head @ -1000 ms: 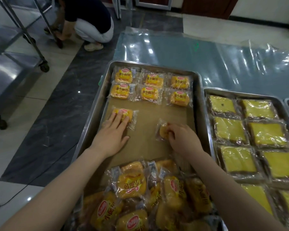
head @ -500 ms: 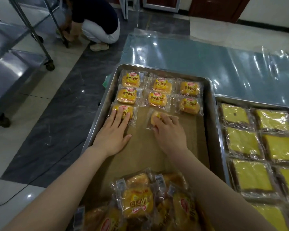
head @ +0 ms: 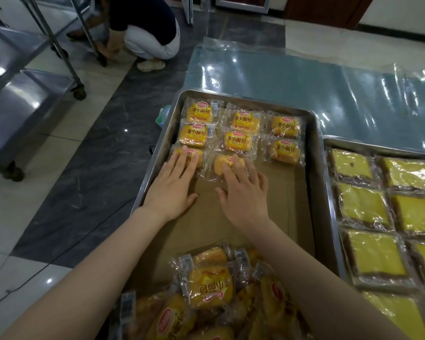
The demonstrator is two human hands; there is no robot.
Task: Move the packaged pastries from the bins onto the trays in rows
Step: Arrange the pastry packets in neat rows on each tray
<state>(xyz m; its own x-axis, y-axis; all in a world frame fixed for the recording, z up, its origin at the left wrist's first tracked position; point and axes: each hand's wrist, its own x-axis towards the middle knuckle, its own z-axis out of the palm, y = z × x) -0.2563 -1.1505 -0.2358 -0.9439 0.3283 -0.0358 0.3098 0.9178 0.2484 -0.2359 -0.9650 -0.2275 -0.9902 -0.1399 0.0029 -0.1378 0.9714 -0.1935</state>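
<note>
Steel tray (head: 314, 153) holds two full rows of pastries (head: 239, 122); our left hand (head: 174, 182) and right hand (head: 244, 190) press flat, fingers spread, on the third row's first two; a loose pile (head: 206, 290) waits nearest us

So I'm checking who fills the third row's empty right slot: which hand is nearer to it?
Right. The right hand rests on the middle pastry, beside the gap; the left hand presses the left-end pastry, farther off.
</note>
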